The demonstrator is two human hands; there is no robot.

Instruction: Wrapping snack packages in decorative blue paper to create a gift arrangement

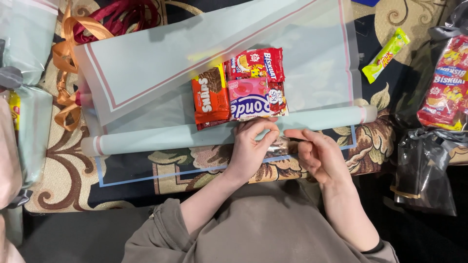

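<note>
A pale blue wrapping sheet (146, 73) with a pink border lies on the patterned cloth, its near edge rolled into a long tube (161, 139). On the sheet sits a cluster of snack packets: an orange one (209, 97), a red biscuit packet (258, 63) and a pink-and-blue packet (249, 100). My left hand (251, 148) rests against the rolled edge just below the packets, fingers curled over a small shiny silvery wrapper (278, 145). My right hand (319, 156) is beside it, fingers bent, fingertips pinching toward the same wrapper.
A yellow-green snack bar (386, 55) lies at the upper right. Red biscuit packets (446, 87) and dark plastic bags (424, 165) sit at the right edge. Orange and dark red ribbons (87, 29) are piled at the upper left. Clear bags (24, 97) lie left.
</note>
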